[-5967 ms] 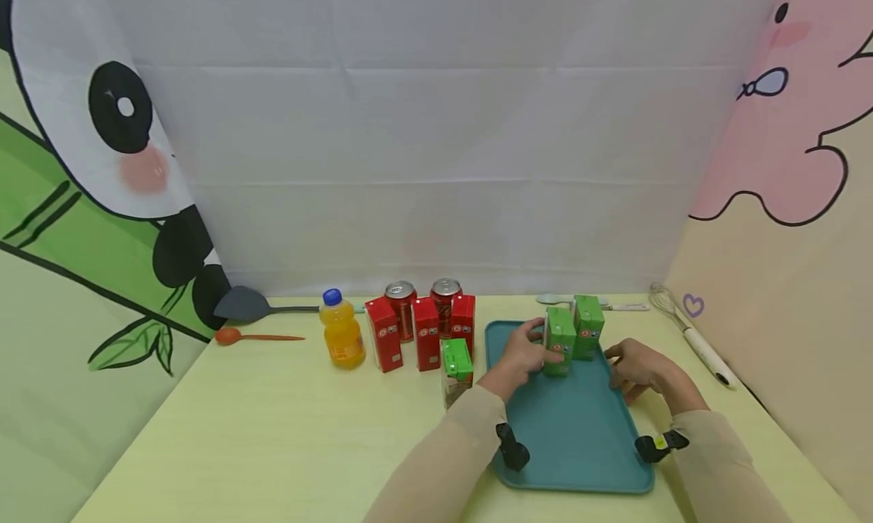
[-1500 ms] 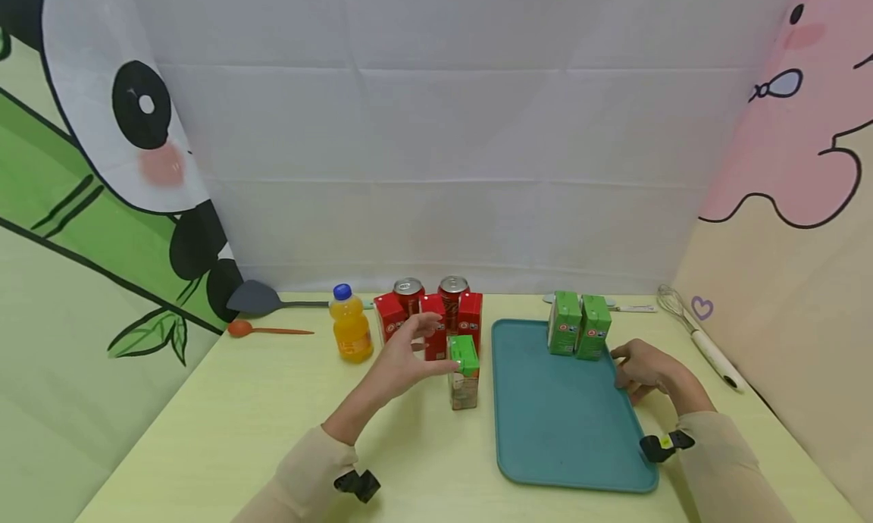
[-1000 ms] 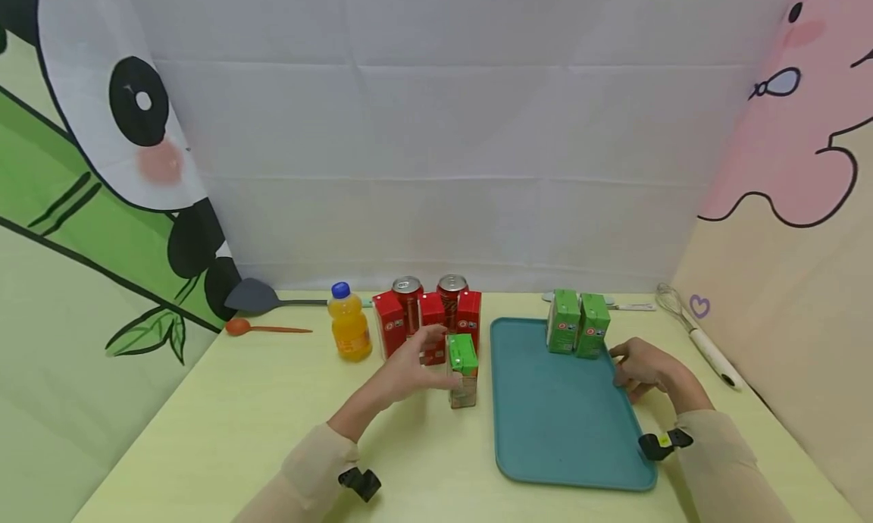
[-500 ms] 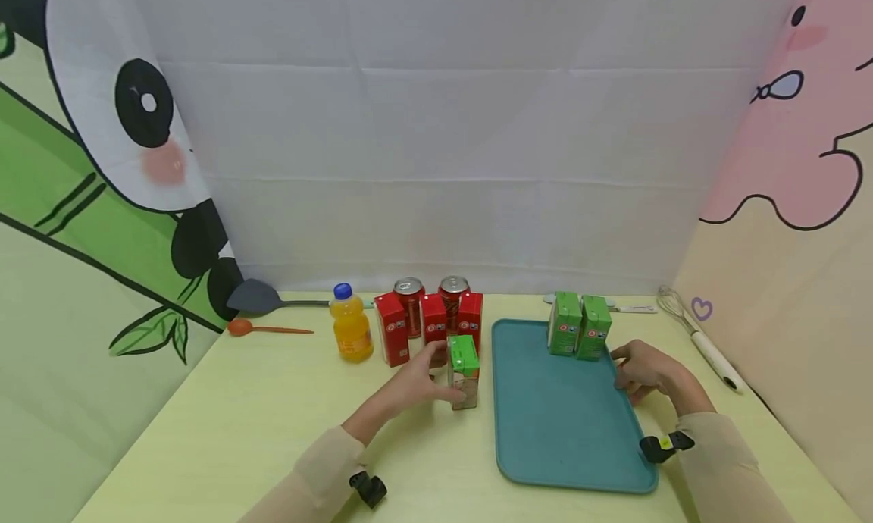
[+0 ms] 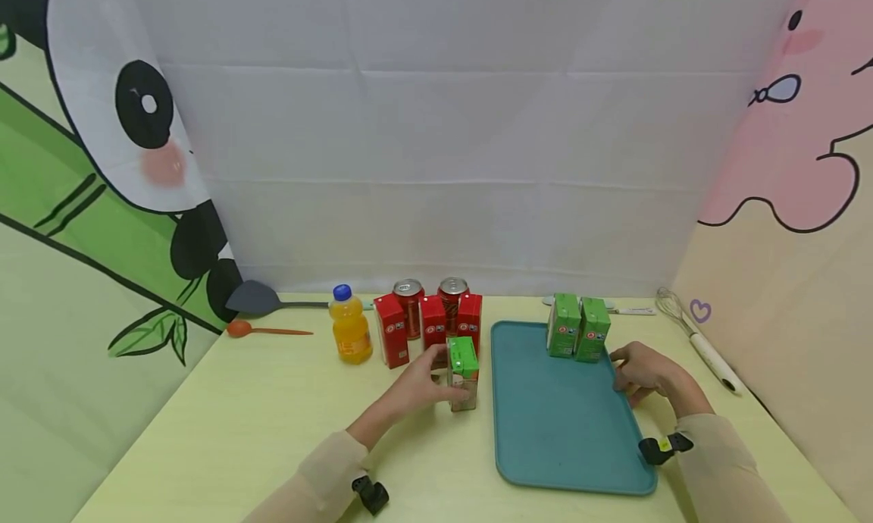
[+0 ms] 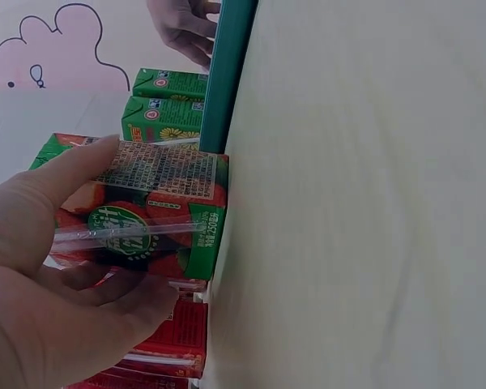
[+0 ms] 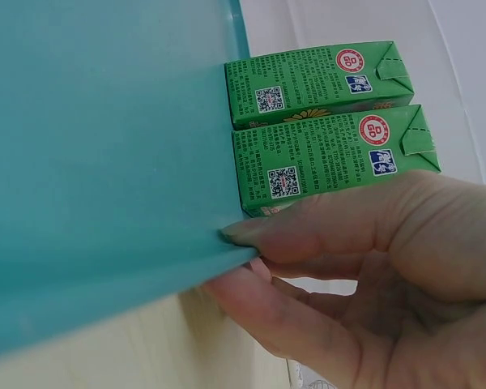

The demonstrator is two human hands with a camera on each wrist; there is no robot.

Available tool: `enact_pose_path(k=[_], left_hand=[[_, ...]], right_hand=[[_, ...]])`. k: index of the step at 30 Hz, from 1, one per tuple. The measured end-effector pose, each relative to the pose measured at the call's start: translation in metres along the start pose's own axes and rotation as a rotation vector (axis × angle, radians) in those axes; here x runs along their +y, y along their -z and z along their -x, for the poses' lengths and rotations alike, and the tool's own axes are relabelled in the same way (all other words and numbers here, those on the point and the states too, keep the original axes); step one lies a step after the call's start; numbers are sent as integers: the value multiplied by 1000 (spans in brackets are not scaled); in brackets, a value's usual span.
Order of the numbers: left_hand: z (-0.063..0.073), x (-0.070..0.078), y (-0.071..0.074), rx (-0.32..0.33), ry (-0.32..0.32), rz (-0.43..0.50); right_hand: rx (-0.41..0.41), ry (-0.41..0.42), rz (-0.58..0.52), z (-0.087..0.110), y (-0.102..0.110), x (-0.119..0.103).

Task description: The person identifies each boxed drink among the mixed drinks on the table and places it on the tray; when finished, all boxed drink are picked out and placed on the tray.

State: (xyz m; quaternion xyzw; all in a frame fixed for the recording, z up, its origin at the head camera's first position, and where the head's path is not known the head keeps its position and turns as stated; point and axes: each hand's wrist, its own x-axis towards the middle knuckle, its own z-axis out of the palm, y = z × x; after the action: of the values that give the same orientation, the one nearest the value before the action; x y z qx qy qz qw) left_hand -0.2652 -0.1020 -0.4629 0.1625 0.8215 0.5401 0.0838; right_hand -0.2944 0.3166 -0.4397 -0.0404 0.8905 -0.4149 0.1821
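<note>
My left hand [image 5: 417,385] holds a juice box [image 5: 463,358] with a green top, standing on the table left of the tray. In the left wrist view the thumb lies along one side of this juice box [image 6: 146,203], the fingers curl at the other, and strawberries and a straw show on its face. My right hand [image 5: 644,367] pinches the right rim of the blue-green tray [image 5: 566,432]; the right wrist view shows thumb above and finger below the tray edge [image 7: 170,271]. Two green juice boxes [image 5: 563,326] stand side by side at the tray's far right corner.
Several red cartons [image 5: 392,332] and two red cans [image 5: 409,299] stand behind the left hand. An orange juice bottle [image 5: 351,330] is left of them. A spatula [image 5: 254,298] and an orange spoon [image 5: 240,328] lie far left, a whisk [image 5: 712,360] at right.
My left hand has left the green boxes on the tray, moved left, and closed around the green-topped juice box. The right hand stays at the tray rim.
</note>
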Motion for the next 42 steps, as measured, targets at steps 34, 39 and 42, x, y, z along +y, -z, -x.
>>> enact_pose_path(k=[34,39,42], left_hand=[[1,0,0,45,-30,57],[1,1,-1,35,-40,50],[0,0,0,24,-44,34]], right_hand=[[-10,-4,1,0,-1,-1],[-7,-3,-3,0,0,-1],[-8,1,0,0,0,-1]])
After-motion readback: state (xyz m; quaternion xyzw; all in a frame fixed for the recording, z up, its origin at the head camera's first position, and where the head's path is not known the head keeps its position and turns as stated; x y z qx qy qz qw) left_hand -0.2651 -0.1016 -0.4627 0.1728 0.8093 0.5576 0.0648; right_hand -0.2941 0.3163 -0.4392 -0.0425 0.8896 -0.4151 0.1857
